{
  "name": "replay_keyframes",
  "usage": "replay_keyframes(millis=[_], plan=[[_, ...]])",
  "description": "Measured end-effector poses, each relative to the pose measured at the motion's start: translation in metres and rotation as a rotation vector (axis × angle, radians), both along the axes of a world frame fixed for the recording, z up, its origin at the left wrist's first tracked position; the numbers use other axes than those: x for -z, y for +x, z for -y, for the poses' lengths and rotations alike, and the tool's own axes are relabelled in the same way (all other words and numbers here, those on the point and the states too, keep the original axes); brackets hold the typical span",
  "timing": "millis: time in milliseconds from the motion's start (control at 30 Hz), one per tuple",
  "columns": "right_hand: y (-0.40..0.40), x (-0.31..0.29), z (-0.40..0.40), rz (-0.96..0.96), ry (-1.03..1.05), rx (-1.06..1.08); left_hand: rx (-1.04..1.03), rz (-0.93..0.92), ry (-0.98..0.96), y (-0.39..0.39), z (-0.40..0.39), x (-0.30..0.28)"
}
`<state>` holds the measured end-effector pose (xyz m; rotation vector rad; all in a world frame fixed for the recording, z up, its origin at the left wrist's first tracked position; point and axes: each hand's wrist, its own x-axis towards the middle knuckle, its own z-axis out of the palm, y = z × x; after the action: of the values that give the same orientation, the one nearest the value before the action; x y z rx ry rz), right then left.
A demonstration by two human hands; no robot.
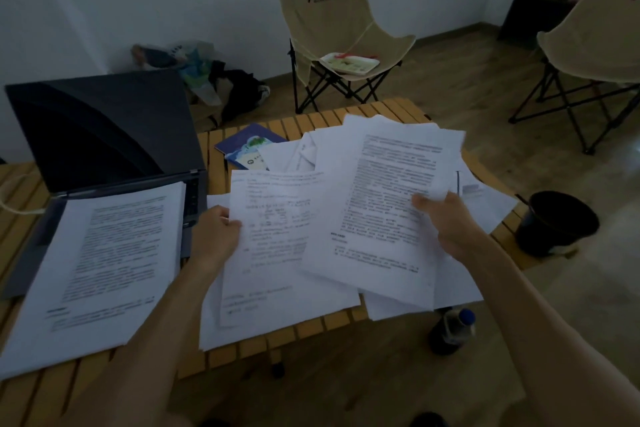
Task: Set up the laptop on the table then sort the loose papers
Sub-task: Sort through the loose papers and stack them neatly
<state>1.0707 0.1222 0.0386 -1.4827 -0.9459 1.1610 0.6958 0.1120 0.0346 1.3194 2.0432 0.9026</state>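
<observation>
Because the slatted yellow wooden worktop [304, 121] is nearly buried, the main risk I judge here is loss of order: the open dark grey laptop [104, 135], at the worktop's left end, already carries a white printed stack [104, 263] across its keyboard, and that stack overhangs the near edge, so a nudge from the forearm could tip it to the floor. Right of the laptop, the loose white printed papers [349, 218] lie fanned and overlapping, some past the worktop's edges; dragging one could pull its neighbours off towards the dark plastic bottle [452, 331] standing on the floor below. The right hand [446, 222], farther from the laptop, has thumb and fingers curled round the edge of a raised printed sheet [391, 204]. The left hand [216, 236], just beside the laptop, pinches the left edge of another printed sheet [277, 243] between thumb and fingers.
</observation>
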Motion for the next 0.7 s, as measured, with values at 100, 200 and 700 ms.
replay_keyframes(millis=[100, 200, 700], plan=[[-0.006, -0.011, 0.001, 0.159, -0.028, 0.043, -0.016, -0.024, -0.008, 0.002, 0.004, -0.002], [-0.055, -0.018, -0.002, 0.459, -0.036, -0.165, -0.012, -0.023, 0.015, 0.003, 0.003, 0.001], [-0.090, 0.000, -0.032, 0.591, -0.013, -0.023, 0.429, -0.661, -0.127, 0.012, -0.021, 0.040]])
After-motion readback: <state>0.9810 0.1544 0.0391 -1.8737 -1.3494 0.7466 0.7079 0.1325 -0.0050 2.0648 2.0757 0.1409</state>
